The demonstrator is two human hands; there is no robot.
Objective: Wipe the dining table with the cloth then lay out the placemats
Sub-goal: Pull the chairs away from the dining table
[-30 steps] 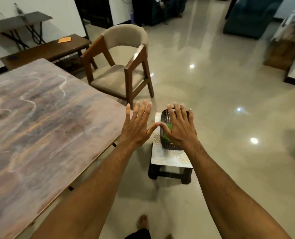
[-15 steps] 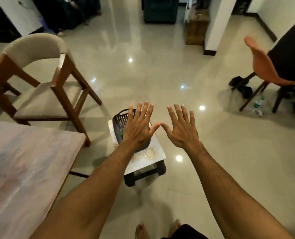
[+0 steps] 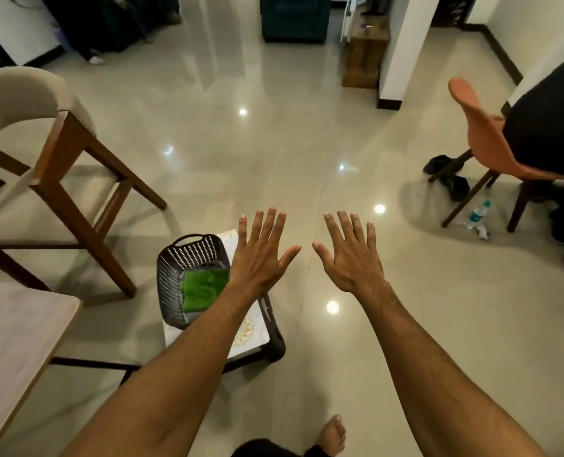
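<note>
A green cloth [image 3: 203, 286] lies folded in a dark perforated basket [image 3: 175, 275]. The basket stands on a low stool with a patterned white top [image 3: 251, 328]. My left hand [image 3: 262, 255] is stretched out with its fingers spread, hovering above the stool's right side and holding nothing. To its right, my right hand [image 3: 350, 255] is also spread flat, over bare floor. A corner of the dining table [image 3: 13, 341] shows at the lower left. No placemat can be made out as such.
A wooden chair with a beige seat [image 3: 43, 166] stands left of the stool. An orange chair [image 3: 491, 150] with a person in dark clothes on it is at the right, with shoes [image 3: 448, 176] and a plastic bottle [image 3: 476, 214] below. My bare foot [image 3: 331, 435] shows below.
The view has swung right and forward, so the table has slid mostly out at the left. Both hands stay spread; the basket now lies left of my left hand and its green cloth shows.
</note>
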